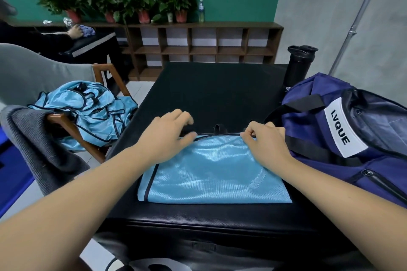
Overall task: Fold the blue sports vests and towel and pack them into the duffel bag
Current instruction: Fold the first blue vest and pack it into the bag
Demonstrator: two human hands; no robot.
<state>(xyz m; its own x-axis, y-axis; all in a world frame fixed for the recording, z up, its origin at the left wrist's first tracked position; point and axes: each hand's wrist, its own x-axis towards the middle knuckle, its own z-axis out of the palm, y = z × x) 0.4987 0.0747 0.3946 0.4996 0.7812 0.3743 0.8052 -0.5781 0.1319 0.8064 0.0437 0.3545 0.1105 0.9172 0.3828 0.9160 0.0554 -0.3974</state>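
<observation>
Sky-blue and slippery-looking, the vest (211,174) lies folded into a flat rectangle on the black padded table (209,90), just beside the open navy duffel bag (308,94) on the right. The right hand (266,143) pinches the dark-trimmed far edge near its right corner, while the left hand (167,134) sits at the far left corner with its fingers loose and spread, grasping nothing; it is somewhat blurred. The step in hand looks like squaring the far edge ahead of another fold. To do it well, both far corners want an even pinch and equal tension, so the trim lines up and the shiny cloth does not slide off its lower layers. A flat palm pressed along each crease should help it stay put. A heap of vests (88,112) waits on the wooden chair (57,117) to the left, with the grey towel (33,138) draped alongside, so most of the task is probably ahead.
</observation>
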